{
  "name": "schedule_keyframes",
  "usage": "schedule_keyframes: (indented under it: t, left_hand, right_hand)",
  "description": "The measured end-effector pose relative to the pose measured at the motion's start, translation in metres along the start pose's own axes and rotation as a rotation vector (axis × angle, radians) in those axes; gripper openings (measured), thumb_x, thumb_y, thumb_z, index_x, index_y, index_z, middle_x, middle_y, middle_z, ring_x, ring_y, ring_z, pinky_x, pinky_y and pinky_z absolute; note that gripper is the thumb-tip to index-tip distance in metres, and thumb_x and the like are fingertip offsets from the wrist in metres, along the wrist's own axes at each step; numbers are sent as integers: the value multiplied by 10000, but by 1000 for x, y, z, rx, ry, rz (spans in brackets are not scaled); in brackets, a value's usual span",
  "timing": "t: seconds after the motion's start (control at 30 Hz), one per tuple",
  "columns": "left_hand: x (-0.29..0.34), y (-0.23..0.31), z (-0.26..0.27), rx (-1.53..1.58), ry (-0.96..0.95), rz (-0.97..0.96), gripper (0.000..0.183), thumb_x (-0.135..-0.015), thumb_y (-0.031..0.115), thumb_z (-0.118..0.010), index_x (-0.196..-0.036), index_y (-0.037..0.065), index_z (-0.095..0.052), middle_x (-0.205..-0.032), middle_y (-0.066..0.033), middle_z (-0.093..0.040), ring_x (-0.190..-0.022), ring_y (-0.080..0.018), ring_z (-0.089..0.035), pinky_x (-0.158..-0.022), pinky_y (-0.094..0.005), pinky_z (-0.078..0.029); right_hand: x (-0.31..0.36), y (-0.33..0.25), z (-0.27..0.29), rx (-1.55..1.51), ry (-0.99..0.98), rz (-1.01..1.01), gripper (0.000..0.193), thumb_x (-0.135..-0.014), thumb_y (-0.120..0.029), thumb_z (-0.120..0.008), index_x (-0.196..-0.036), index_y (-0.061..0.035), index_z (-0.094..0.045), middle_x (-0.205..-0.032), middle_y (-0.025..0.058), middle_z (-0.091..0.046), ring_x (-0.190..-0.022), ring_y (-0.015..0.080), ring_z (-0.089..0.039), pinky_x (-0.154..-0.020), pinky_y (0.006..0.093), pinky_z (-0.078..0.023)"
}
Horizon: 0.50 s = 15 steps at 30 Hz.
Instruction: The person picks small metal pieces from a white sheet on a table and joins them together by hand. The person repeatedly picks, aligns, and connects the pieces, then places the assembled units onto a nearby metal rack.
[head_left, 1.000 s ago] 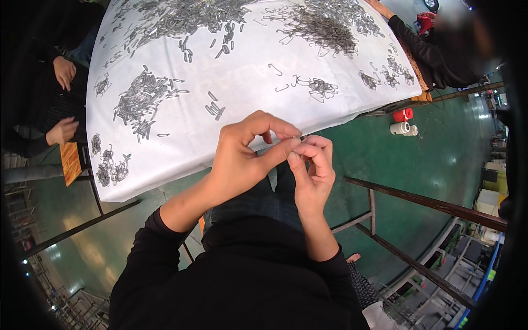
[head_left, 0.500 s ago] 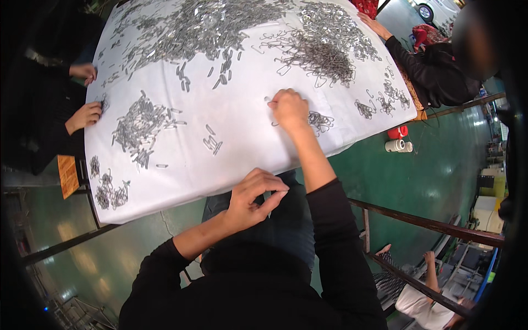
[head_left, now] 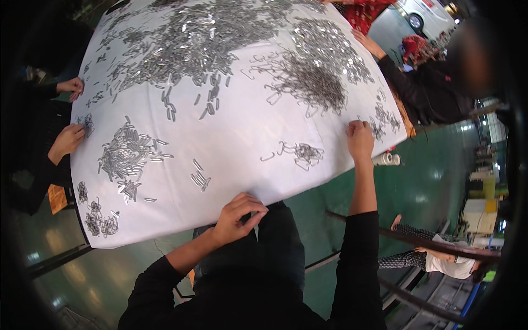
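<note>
My left hand (head_left: 239,218) rests at the front edge of the white-covered table (head_left: 242,148), with thumb and forefinger pinched together; whatever they hold, if anything, is hidden. Out to the right, my right hand (head_left: 361,140) is closed low over the cloth, beside small clusters of bent wire hooks (head_left: 379,126). I cannot make out what lies between its fingertips. Between my hands sits a small heap of wire hooks (head_left: 308,155), with a few loose ones at its left. Beyond it spreads a larger tangle of hooks (head_left: 319,85).
Small silver metal strips (head_left: 126,154) form a pile at left, with several more (head_left: 200,179) nearer the middle. A large mass of strips (head_left: 203,38) covers the far side. Another person's hands (head_left: 69,140) work at the left edge; a co-worker's hand (head_left: 368,44) rests at the right edge.
My right hand has moved right, away from the small hook heap to the clusters near the right edge. My left hand keeps its pinch. The view has shifted.
</note>
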State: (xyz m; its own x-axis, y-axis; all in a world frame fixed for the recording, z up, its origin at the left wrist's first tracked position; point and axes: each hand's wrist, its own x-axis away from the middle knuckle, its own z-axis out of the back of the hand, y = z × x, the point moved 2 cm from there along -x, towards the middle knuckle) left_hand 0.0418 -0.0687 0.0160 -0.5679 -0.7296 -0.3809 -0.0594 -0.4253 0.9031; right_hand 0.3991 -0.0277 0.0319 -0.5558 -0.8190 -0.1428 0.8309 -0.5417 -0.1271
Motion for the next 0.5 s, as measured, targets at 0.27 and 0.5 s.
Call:
schedule_keyframes:
  t: [0.27, 0.5]
  left_hand:
    - [0, -3, 2, 29, -30, 54, 158, -727, -34, -695, -869, 22, -654, -838, -87, -628, -793, -222, -606, -706, -314, -489]
    - [0, -7, 1, 14, -45, 42, 205, -707, -34, -696, -889, 43, -641, -851, -54, -628, -804, -204, -596, -711, -304, -488]
  right_hand:
    - [-84, -193, -49, -414, -44, 518, 367, -871, -264, -561, -1195, -93, -537, -1266, 151, -463, -1174, 327, -433, -959, 391, -393]
    - [-78, -221, -67, -210, -219, 698, 616, -856, -473, -544, -1369, -169, -388, -1452, 173, -248, -1375, 322, -164, -1114, 479, -139]
